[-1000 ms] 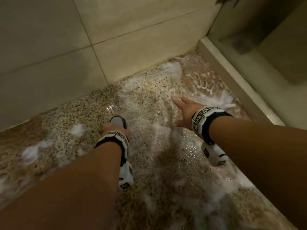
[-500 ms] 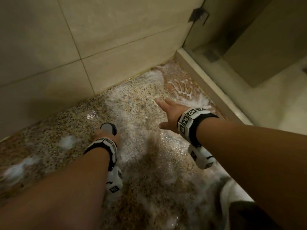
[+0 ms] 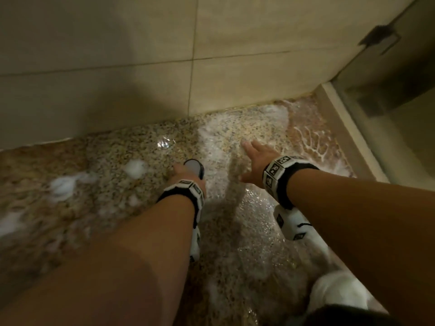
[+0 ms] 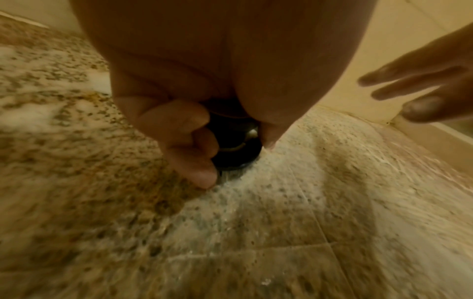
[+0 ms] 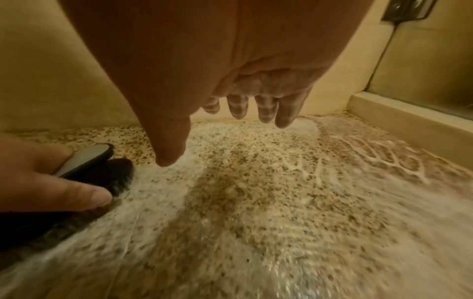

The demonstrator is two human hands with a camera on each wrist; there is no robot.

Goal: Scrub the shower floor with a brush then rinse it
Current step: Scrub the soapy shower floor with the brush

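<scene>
The speckled stone shower floor (image 3: 98, 165) is wet and streaked with white foam (image 3: 135, 168). My left hand (image 3: 186, 175) grips a black scrub brush (image 3: 195, 168) with a grey top, its bristles (image 5: 120, 182) down on the floor (image 5: 256, 202). From the left wrist, the fingers (image 4: 189, 153) curl round the black brush body (image 4: 235, 149). My right hand (image 3: 256, 158) hovers just right of the brush, fingers (image 5: 266, 109) spread and straight, holding nothing, above the foamy floor.
Beige tiled wall (image 3: 141, 67) runs along the far edge of the floor. A raised curb (image 3: 348, 135) borders it on the right, with a glass panel and dark hinge (image 3: 379, 41) beyond. White fabric (image 3: 339, 295) lies at the lower right.
The head view has swung right to left, so both hands sit more central. The left hand still holds the brush on the floor; the right hand stays spread beside it.
</scene>
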